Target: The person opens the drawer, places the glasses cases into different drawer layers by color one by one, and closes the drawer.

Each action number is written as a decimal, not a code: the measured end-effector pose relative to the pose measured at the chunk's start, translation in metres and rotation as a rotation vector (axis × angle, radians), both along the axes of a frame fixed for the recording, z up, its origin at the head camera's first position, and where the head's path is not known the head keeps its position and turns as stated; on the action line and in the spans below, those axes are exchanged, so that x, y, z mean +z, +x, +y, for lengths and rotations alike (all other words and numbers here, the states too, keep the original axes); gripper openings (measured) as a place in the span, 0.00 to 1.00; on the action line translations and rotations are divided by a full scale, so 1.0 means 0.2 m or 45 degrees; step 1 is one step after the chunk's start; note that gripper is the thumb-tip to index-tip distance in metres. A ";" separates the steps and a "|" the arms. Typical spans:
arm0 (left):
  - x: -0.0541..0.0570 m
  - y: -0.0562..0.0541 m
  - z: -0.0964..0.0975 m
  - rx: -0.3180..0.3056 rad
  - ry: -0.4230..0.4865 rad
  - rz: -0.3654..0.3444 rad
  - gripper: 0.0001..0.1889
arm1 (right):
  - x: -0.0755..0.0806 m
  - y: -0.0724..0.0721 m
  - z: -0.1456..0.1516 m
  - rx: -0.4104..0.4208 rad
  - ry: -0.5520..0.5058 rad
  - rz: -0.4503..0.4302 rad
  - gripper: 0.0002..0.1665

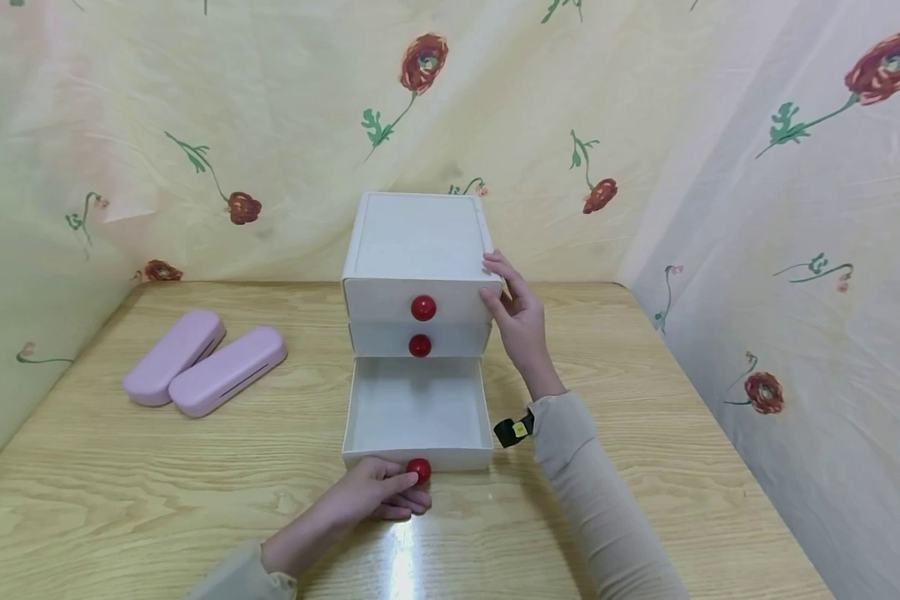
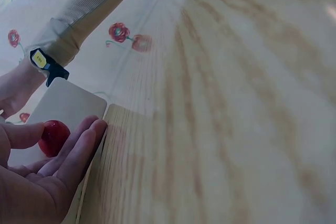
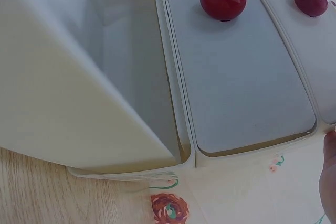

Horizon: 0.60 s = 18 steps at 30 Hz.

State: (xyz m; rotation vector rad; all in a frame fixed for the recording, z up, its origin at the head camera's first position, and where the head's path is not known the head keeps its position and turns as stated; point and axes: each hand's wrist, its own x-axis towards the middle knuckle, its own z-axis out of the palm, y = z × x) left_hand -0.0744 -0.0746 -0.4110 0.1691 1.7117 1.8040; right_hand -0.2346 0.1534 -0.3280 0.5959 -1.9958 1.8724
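A white cabinet (image 1: 423, 237) of three stacked drawers with red knobs stands on the table. Its bottom drawer (image 1: 420, 408) is pulled far out, and nothing shows inside it. My left hand (image 1: 378, 492) pinches that drawer's red knob (image 2: 54, 138) between thumb and fingers, as the left wrist view also shows. The right hand (image 1: 521, 321) rests on the cabinet's upper right corner, fingers on the top and side, thumb at the front edge. The middle drawer (image 3: 236, 77) and top drawer (image 1: 382, 300) are closed.
Two pink elongated cases (image 1: 228, 371) lie on the left of the wooden table (image 1: 157, 500), one touching the other. A flowered cloth (image 1: 292, 108) hangs behind and along both sides. A black strap with a yellow tag (image 1: 520, 429) is on the right wrist.
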 end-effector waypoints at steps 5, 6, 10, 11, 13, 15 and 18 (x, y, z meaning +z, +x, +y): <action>0.00 0.01 0.00 -0.003 0.003 -0.006 0.19 | 0.00 0.00 0.00 0.000 0.004 -0.010 0.23; 0.00 0.02 0.00 -0.006 0.006 -0.007 0.19 | 0.00 0.00 0.00 -0.001 0.006 -0.010 0.23; -0.01 0.02 0.00 -0.008 0.014 -0.010 0.19 | 0.00 0.00 0.00 -0.005 0.009 -0.003 0.24; -0.01 0.02 0.00 -0.009 0.015 -0.011 0.19 | 0.00 0.00 0.00 -0.004 0.009 -0.001 0.23; -0.01 0.02 -0.01 -0.012 0.021 -0.013 0.19 | 0.00 0.00 0.00 -0.005 0.008 0.001 0.24; -0.01 0.02 -0.01 -0.021 0.029 -0.018 0.20 | 0.00 0.00 0.00 -0.005 0.008 -0.002 0.23; -0.02 0.02 -0.02 -0.040 0.039 -0.023 0.21 | 0.00 0.00 0.00 -0.012 0.019 -0.007 0.23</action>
